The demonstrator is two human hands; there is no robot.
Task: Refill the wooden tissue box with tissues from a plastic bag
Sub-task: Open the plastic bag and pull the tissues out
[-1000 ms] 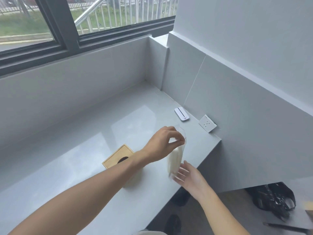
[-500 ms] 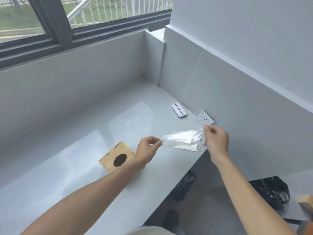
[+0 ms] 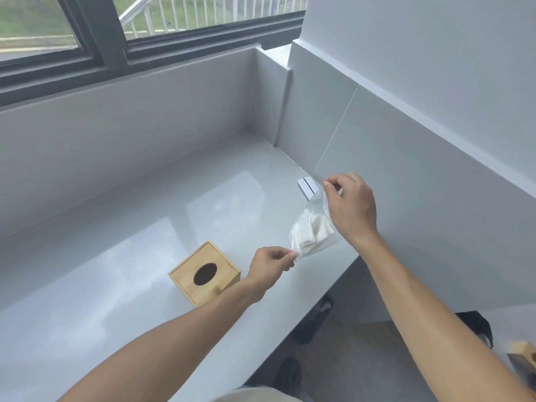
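Note:
A clear plastic bag [image 3: 311, 232] with white folded tissues inside hangs tilted in the air above the grey counter [image 3: 145, 256]. My right hand [image 3: 349, 208] pinches its upper end. My left hand [image 3: 271, 264] pinches its lower corner. The wooden tissue box [image 3: 204, 272] stands on the counter just left of my left wrist, its lid on and its dark oval slot facing up. My left forearm covers the box's near right corner.
A small white device [image 3: 307, 185] lies on the counter against the right wall, partly behind the bag. The counter's front edge runs below my hands. Beneath it are shoes on the floor, a black bag [image 3: 478, 326] and another wooden object [image 3: 526, 353] at the far right.
The bag went from upright in my left hand to stretched between both hands. Since half a second ago my right hand has risen and my left has dropped, tilting the bag steeply.

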